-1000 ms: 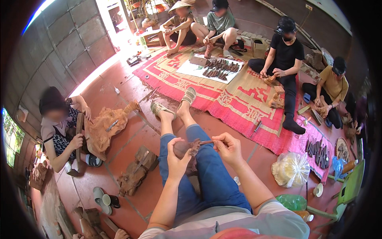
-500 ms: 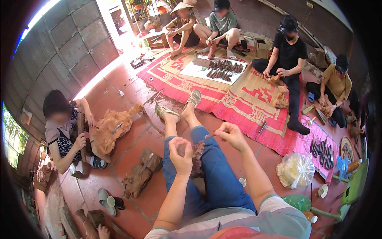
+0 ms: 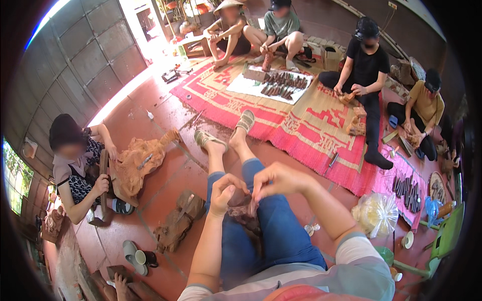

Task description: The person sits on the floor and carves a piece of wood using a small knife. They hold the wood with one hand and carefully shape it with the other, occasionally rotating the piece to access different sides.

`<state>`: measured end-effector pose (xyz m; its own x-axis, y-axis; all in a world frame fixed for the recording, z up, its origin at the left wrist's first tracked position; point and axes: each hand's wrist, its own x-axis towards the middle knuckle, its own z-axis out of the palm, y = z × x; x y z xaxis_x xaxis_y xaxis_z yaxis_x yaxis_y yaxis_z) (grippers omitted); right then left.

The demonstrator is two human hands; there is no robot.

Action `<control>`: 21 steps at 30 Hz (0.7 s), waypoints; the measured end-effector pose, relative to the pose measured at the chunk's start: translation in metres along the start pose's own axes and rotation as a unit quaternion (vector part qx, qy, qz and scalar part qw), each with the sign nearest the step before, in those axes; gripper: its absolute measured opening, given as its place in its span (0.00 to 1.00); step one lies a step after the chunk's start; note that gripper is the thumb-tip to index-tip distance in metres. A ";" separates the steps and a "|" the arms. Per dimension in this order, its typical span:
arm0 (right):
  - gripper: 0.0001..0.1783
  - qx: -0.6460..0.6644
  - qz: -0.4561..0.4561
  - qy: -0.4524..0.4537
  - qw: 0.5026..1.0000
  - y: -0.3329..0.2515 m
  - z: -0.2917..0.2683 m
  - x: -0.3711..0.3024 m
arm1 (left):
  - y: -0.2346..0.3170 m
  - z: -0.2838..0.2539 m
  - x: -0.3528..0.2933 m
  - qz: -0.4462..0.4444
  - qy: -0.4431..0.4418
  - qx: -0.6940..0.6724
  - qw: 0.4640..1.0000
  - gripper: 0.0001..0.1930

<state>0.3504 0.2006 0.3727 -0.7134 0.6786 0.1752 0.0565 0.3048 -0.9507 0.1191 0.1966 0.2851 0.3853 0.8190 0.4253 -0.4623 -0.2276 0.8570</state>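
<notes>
Reddish-brown carved wooden piece [image 3: 246,209] sits over the lap, between the knees of the blue trousers [image 3: 281,226], in front of the torso. Left hand [image 3: 224,194] is at its left side, fingers curled against it with the thumb uppermost; reads as a hold. Right hand [image 3: 280,179] arches in from the upper right, wrist bent, fingertips angled down to the right edge of the piece. Those fingers are drawn together; whether they pinch a small part or only touch the wood, cannot tell.

Key relation: piece lies below and to the left of the right fingertips, directly right of the left fingers. Both hands are about equally near, one on each flank. Long axis uncertain, since the fingers cover part of the outline; the visible body appears to slope from upper left to lower right.

Next out, on the tiled floor: rough wood block [image 3: 179,220] left of the knees; knotted plastic bag [image 3: 377,214] to the right, well apart from the hands.

Farther: red-and-tan mat [image 3: 296,125] beyond the sandals [image 3: 246,122]; dark slender tools [image 3: 407,194] on a pink cloth, right. Farthest: white cloth [image 3: 241,86] on the mat, near seated co-workers.
</notes>
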 end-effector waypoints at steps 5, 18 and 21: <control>0.04 0.125 -0.019 0.010 0.992 0.009 -0.005 -0.007 | -0.001 -0.004 -0.005 0.001 -0.012 -0.008 1.000 0.11; 0.04 -0.030 0.026 -0.009 0.999 0.024 -0.007 0.014 | 0.000 -0.003 0.025 -0.080 -0.036 -0.014 0.996 0.18; 0.04 -0.007 0.001 0.037 0.999 0.010 -0.013 0.004 | -0.005 -0.005 0.013 -0.052 0.016 -0.013 0.998 0.22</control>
<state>0.3569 0.2149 0.3669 -0.6596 0.7267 0.1917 0.0687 0.3123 -0.9475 0.1228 0.2110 0.2852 0.4068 0.8540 0.3244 -0.4411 -0.1274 0.8884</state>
